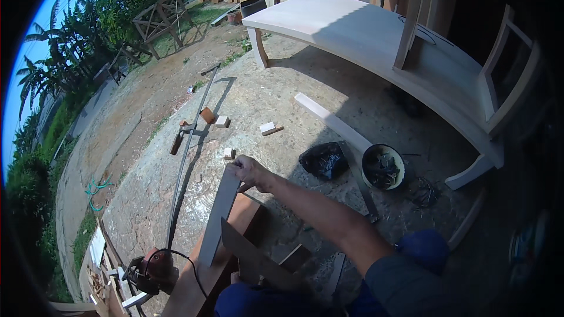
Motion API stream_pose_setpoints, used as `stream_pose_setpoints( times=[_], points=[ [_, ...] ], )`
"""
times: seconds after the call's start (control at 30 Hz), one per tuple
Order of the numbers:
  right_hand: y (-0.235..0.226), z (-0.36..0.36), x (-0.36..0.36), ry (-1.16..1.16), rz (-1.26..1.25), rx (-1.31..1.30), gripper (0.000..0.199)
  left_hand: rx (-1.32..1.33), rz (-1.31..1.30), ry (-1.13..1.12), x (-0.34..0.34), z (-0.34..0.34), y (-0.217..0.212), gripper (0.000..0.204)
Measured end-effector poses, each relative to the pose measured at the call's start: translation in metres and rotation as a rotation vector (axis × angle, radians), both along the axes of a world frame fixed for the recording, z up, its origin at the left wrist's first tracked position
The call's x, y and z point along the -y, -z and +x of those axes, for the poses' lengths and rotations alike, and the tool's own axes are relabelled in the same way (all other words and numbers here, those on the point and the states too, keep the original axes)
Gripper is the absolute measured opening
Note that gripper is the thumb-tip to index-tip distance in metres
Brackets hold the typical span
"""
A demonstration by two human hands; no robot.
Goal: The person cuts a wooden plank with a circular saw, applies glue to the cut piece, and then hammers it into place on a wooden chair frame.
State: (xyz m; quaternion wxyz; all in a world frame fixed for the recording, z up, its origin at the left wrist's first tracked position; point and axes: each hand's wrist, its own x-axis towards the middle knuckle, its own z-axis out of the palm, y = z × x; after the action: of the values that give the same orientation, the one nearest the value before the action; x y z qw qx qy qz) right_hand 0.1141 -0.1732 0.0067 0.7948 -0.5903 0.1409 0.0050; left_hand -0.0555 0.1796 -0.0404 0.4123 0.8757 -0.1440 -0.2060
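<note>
My right hand (254, 175) is closed around the far end of a narrow wooden board (218, 217). The board slants toward me, its near end over a thick brown wooden beam (242, 214). Just right of it is a flat, dark piece with a pointed tip (258, 256); its kind is unclear. A small patch of skin low in the picture may be my left hand (235, 277); its fingers are mostly hidden. Beside the beam at the lower left lies a red and black power tool (154, 267) with a black cord.
A long bar clamp (187, 155) lies on the concrete left of several small wood blocks (268, 128). To the right are a black bag of nails (324, 161), a round bucket (383, 167) and a pale plank (332, 120). A large pale wooden furniture piece (352, 26) stands behind.
</note>
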Motion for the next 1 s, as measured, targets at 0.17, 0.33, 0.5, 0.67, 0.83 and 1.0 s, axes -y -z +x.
stream_pose_setpoints(
  times=[0.17, 0.33, 0.5, 0.67, 0.83, 1.0],
  points=[
    [-0.109, 0.01, 0.113, 0.421, -0.641, 0.496, 0.039, 0.145, 0.078, 0.109, 0.022, -0.019, 0.054, 0.057],
    [-0.222, -0.072, 0.185, 0.454, -0.52, 0.748, 0.031, 0.199, 0.408, 0.263, 0.027, 0.015, 0.057, 0.063],
    [-0.243, -0.138, 0.24, 0.746, -0.743, 0.912, 0.029, 0.387, 0.448, 0.329, 0.127, 0.037, -0.044, 0.083],
    [-0.274, -0.144, 0.217, 0.764, -0.756, 1.017, 0.015, 1.001, -0.011, 0.401, 0.252, 0.11, -0.186, 0.091],
    [-0.308, -0.15, 0.204, 0.942, -0.367, 1.232, 0.006, 0.688, -0.168, 0.396, 0.355, 0.123, -0.289, 0.064],
    [-0.317, -0.222, 0.238, 1.102, -0.409, 1.288, 0.005, 0.557, -0.665, 0.408, 0.406, 0.163, -0.312, 0.057]
  ],
)
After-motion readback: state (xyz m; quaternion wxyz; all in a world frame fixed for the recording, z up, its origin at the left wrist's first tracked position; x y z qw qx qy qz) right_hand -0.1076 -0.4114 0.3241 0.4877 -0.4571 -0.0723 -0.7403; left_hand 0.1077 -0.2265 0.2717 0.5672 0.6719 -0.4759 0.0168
